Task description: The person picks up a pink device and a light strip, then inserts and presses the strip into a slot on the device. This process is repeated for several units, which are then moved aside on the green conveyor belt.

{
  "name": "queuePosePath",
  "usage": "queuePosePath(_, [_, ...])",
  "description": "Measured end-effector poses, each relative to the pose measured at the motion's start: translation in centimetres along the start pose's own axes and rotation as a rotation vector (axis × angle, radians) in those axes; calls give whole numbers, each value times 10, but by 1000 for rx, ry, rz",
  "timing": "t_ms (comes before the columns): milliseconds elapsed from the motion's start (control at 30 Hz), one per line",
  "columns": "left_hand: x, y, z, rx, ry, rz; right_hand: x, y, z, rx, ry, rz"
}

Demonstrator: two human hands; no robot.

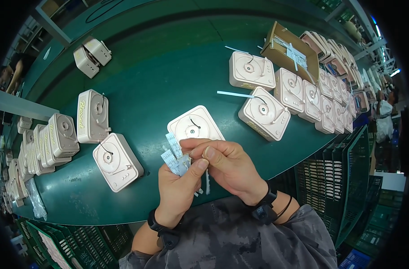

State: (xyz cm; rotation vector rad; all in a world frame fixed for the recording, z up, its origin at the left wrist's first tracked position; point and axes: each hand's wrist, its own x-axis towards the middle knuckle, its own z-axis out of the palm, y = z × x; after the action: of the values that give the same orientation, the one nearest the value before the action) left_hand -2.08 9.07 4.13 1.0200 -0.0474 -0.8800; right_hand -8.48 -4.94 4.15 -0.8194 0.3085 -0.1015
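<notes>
My left hand (178,190) is closed round a small bunch of light-blue printed strips (172,160), their ends fanning out above the thumb. Thumb and fingertips of my right hand (238,172) pinch together right beside the bunch; what lies between them is too small to make out. Just beyond both hands a pale pink record-player-shaped casing (210,124) lies on the green table (155,94), partly covered by my fingers. A short dark wire sticks up from its round platter.
More such casings stand at left (117,172) and in rows at right (265,114), some with blue strips attached. A cardboard box (274,54) of strips sits at the back right. Two casings (92,56) stand far left. Green crates (332,184) flank me below the table edge.
</notes>
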Motion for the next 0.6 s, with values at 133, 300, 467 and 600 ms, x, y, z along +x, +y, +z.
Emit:
queuePosePath(133, [-7,4,2,136,53,65,-9,-16,2,-225,40,-59])
queuePosePath(300, [-9,1,2,247,143,131,-15,-24,-7,-700,-6,-260])
queuePosePath(467, [-10,-1,2,280,101,105,-16,-29,-6,-1045,-52,-416])
queuePosePath(600, [-11,1,1,293,70,36,-19,-25,-7,-1141,-74,-534])
